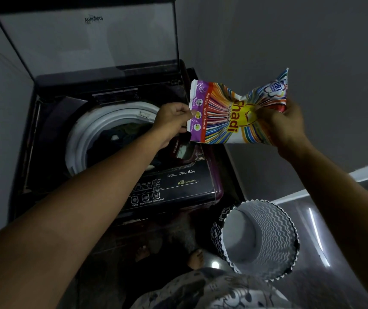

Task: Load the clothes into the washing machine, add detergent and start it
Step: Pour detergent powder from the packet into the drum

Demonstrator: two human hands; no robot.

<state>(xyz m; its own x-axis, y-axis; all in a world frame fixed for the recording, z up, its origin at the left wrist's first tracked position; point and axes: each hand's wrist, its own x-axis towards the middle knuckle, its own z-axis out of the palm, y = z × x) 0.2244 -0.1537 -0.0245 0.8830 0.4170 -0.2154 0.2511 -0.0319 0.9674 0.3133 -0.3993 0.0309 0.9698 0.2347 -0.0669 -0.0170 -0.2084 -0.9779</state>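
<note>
The detergent packet (234, 114) hangs crumpled at centre right of the frame, stretched sideways between both hands, above the right edge of the washer (120, 139). The left hand (174, 121) pinches its purple end; the right hand (283, 123) grips its bunched other end. Left of the packet, dark clothes (120, 137) lie in the white-rimmed drum (82, 139) under the raised lid (85, 39). A zigzag-patterned basket (267, 237) stands at lower right on the floor.

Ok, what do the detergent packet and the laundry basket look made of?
The detergent packet looks like thin glossy printed plastic film: it creases and crumples under the right hand. The laundry basket is probably zigzag-printed fabric, given its wavy rim; weave too dim to tell.
</note>
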